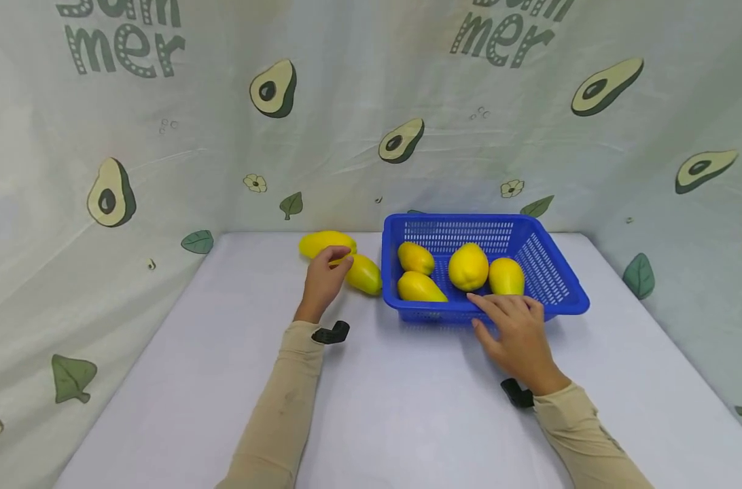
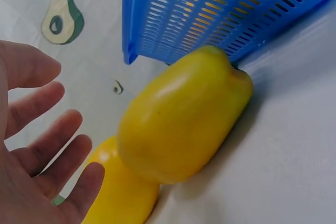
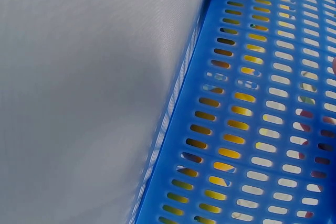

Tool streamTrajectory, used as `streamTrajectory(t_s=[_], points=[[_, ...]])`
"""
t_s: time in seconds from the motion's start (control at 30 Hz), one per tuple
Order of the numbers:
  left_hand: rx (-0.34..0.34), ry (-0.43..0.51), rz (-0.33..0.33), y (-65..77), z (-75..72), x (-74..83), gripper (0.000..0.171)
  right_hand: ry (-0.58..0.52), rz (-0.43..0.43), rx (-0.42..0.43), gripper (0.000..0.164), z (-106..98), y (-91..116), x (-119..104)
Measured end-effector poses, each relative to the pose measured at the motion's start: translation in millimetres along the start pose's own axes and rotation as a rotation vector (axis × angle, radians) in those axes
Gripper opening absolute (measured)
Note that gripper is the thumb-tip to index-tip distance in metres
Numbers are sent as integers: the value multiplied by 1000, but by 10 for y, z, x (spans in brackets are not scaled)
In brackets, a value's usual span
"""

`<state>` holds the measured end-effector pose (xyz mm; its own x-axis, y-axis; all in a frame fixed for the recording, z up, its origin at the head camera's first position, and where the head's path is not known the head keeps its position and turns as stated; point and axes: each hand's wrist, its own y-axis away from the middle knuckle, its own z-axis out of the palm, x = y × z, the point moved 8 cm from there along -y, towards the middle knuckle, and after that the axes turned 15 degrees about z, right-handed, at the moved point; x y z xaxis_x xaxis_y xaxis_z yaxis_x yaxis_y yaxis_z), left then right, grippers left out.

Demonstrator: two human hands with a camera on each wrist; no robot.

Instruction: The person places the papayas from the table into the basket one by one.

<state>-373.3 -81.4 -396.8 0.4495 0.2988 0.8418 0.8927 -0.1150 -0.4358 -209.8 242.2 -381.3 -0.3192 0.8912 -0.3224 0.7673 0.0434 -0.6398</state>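
Note:
My left hand (image 1: 324, 278) hovers by two yellow mango-like fruits, its fingers loosely bent with nothing between them. In the left wrist view, one fruit (image 2: 184, 114) lies against the basket's side and the other (image 2: 123, 192) sits partly behind it; the palm and spread fingers (image 2: 39, 153) are to their left. My right hand (image 1: 518, 336) grips the front rim of a blue plastic basket (image 1: 432, 307), fingers over the edge and thumb outside. Through the slots of the basket wall (image 3: 252, 103) in the right wrist view, parts of the fingers show inside.
Several yellow fruits (image 1: 469, 267) lie inside the basket, towards its left and middle. The basket stands at the back right of a white-covered table (image 1: 395, 407). A pale curtain (image 1: 334, 156) printed with avocados and leaves closes off the back and sides.

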Motion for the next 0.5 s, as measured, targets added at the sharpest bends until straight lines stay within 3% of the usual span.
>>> streamTrajectory(t_s=[0.2,0.5], points=[[-3,-66,6,-9,-1,-67,31,8,6,4,43,-14,-4,4],[-110,-151,11,16,107,-195,51,-1,-1,9,45,-27,6,-14]])
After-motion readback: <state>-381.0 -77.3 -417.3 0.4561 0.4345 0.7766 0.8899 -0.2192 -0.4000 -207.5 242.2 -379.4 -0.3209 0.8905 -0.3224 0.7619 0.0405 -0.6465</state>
